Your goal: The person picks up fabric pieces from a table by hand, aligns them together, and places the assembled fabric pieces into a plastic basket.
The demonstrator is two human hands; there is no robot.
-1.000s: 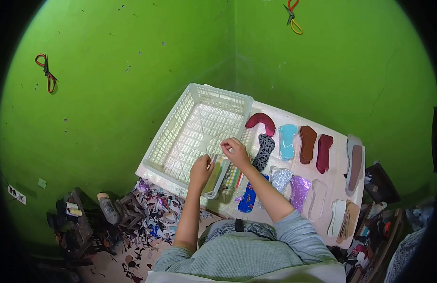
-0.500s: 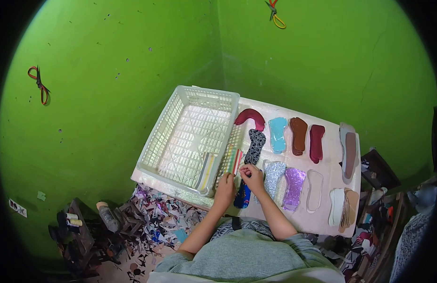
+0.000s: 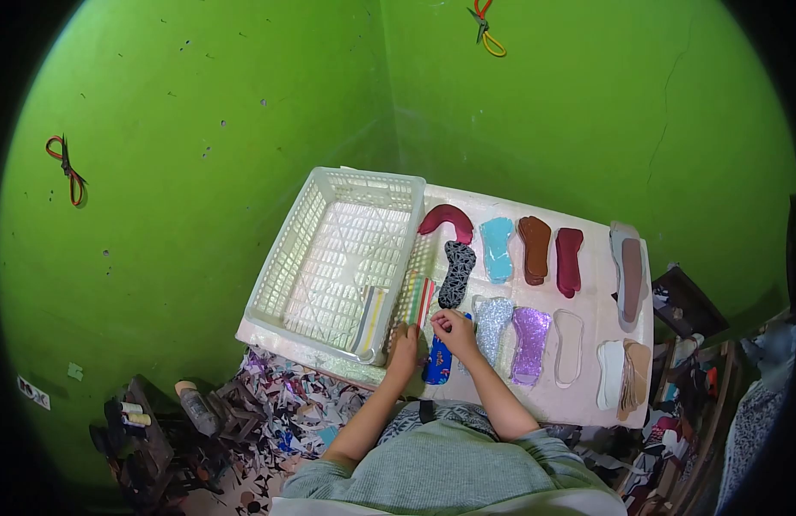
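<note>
My left hand [image 3: 404,347] is at the basket's right side, with its fingertips at the lower end of some striped strips [image 3: 423,300]; whether it grips them is hidden. My right hand [image 3: 454,331] is just to the right, its fingers curled together above a blue patterned piece [image 3: 438,364]; anything between them is too small to make out. A black-and-grey patterned piece [image 3: 456,273] lies beyond it, and a silver glitter stack [image 3: 493,323] is to its right. More striped strips [image 3: 372,320] lie inside the white plastic basket [image 3: 271,249].
On the table [image 3: 501,404] are turquoise [image 3: 497,249], brown [image 3: 534,249], dark red [image 3: 568,262] and purple glitter [image 3: 530,346] stacks. White [image 3: 610,375] and tan [image 3: 634,378] pieces sit at the right. Fabric scraps [image 3: 286,404] cover the floor at left.
The view has shifted slightly. My left hand has drawn a little down and left, away from my right hand. My right hand stays curled, and more of the blue piece shows.
</note>
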